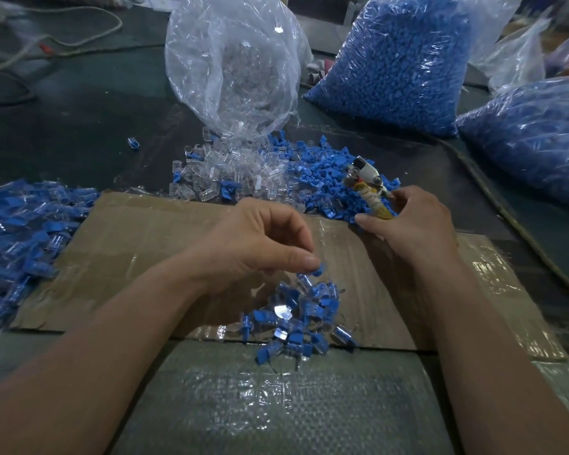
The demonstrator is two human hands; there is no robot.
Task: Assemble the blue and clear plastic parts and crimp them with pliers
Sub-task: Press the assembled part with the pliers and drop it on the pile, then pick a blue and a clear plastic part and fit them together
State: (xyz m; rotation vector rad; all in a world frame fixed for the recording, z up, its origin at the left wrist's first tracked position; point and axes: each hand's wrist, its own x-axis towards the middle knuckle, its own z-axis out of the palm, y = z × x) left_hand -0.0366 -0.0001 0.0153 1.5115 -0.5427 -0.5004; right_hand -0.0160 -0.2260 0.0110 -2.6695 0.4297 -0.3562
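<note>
Left hand (260,244) just above centre, fingers curled, thumb and fingertips pinching one blue-and-clear piece (312,272) right over the small heap of joined pieces (296,320) at 6 o'clock. Right hand (411,224) at 3 o'clock, wrapped round the taped handles of the pliers (367,185), head pointing to 11 o'clock at the edge of the loose blue parts (319,178). Jaw gap not readable.

Handling, as a judgement: tiny, near weightless, hard moulded plastic. Clear shells probably slick and prone to cracking, so a light squeeze only. Best hold looks like the flat blue tab, pinched across its faces, clear body left free for the pliers. Easy to flick off the cardboard (145,241).

Containers:
- Clear bag (234,67) at 12 o'clock, on its side, mouth toward 6 o'clock, part-full of clear shells, loose clear parts (224,172) spilling out.
- Blue bag (398,60) at 1 o'clock, packed with blue parts; open or sealed, cannot tell.
- Second blue bag (532,133) at 2 o'clock, also full.
- No bin for output: big spread of joined pieces (20,231) loose at 9 o'clock.
</note>
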